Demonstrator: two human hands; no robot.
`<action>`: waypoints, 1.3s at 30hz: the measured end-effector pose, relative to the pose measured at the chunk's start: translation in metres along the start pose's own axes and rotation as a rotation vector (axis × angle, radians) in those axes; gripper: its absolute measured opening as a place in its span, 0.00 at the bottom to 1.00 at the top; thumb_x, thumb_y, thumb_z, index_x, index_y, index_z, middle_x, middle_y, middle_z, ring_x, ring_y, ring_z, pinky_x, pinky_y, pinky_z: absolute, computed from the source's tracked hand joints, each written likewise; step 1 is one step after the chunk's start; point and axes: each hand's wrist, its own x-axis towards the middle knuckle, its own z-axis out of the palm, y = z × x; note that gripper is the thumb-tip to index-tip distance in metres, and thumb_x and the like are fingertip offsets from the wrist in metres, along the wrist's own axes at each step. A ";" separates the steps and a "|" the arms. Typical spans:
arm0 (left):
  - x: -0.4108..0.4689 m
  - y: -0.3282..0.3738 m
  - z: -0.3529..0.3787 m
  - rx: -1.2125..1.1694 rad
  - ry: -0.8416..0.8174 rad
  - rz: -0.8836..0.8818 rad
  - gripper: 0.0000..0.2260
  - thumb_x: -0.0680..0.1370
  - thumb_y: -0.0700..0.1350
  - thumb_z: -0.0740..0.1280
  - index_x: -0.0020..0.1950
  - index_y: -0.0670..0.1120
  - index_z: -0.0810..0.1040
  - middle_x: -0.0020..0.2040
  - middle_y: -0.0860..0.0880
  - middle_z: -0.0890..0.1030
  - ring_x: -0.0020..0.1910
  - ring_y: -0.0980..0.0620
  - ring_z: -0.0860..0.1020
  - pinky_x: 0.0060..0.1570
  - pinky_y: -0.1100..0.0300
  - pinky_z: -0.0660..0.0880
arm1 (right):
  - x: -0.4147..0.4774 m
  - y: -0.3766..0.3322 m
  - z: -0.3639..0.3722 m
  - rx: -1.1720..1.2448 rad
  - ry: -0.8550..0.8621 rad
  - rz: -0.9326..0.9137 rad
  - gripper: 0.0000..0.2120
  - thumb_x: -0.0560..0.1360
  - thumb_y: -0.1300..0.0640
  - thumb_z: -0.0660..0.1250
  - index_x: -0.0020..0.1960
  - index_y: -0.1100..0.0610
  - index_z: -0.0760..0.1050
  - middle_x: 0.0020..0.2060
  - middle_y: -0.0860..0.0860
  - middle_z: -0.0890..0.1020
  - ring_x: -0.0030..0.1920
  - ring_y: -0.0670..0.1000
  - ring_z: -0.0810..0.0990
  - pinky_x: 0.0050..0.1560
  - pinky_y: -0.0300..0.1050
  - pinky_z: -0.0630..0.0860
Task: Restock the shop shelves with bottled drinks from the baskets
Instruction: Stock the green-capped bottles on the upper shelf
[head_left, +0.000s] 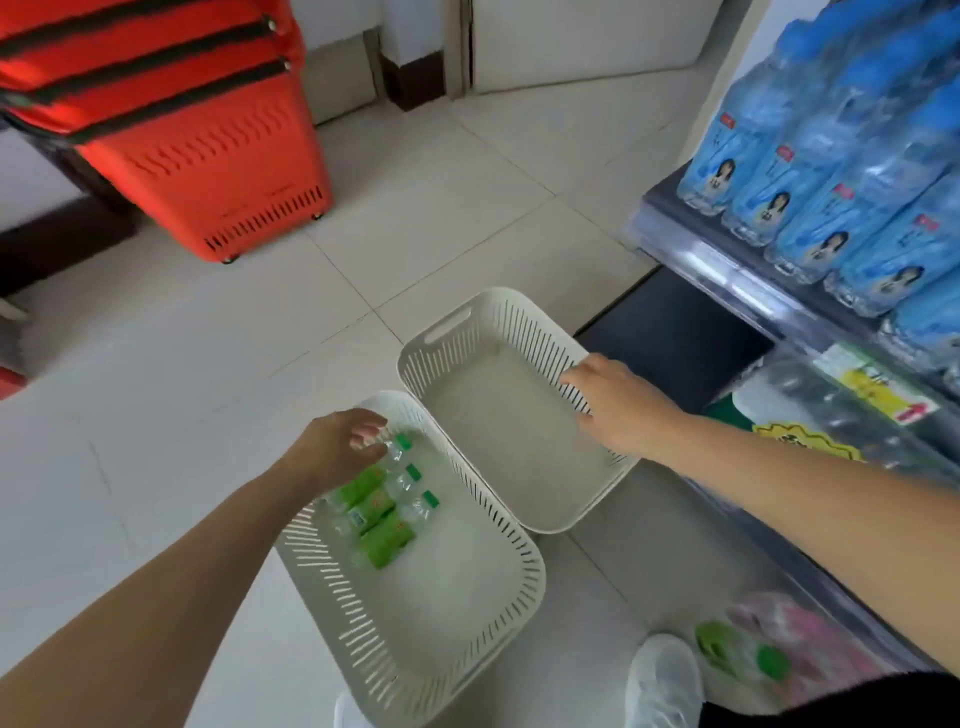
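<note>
Bottles (382, 512) — left hand (332, 449) curled over one; right hand (618, 402) grips basket (452, 325).

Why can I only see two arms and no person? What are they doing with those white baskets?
The camera sits on the person's head and looks down, so you see only their arms. No machine here, just two bare hands. The left hand reaches into the near basket, where three green-labelled bottles lie; blur hides whether it has hold of one. The right hand holds the rim of the empty basket. On the right is a shelf full of blue bottles. At the back are stacked red baskets.
</note>
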 end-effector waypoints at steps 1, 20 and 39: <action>-0.002 -0.007 0.007 0.017 0.003 0.003 0.15 0.76 0.45 0.69 0.63 0.46 0.77 0.56 0.48 0.81 0.51 0.53 0.77 0.60 0.60 0.71 | -0.002 0.000 0.008 -0.004 0.006 -0.001 0.23 0.77 0.59 0.61 0.71 0.55 0.64 0.66 0.55 0.66 0.66 0.57 0.66 0.62 0.55 0.70; 0.041 -0.129 0.147 0.314 -0.108 -0.201 0.34 0.72 0.50 0.72 0.74 0.51 0.62 0.74 0.45 0.64 0.72 0.43 0.62 0.73 0.47 0.57 | 0.029 -0.093 0.193 0.544 -0.117 -0.022 0.22 0.76 0.59 0.63 0.70 0.55 0.66 0.64 0.51 0.72 0.62 0.50 0.72 0.61 0.41 0.68; 0.137 -0.182 0.161 0.365 -0.067 -0.187 0.47 0.63 0.58 0.77 0.74 0.43 0.59 0.70 0.43 0.64 0.69 0.43 0.65 0.68 0.50 0.65 | 0.148 -0.163 0.372 1.626 -0.254 0.994 0.35 0.65 0.52 0.77 0.67 0.58 0.67 0.62 0.56 0.76 0.60 0.57 0.75 0.55 0.51 0.74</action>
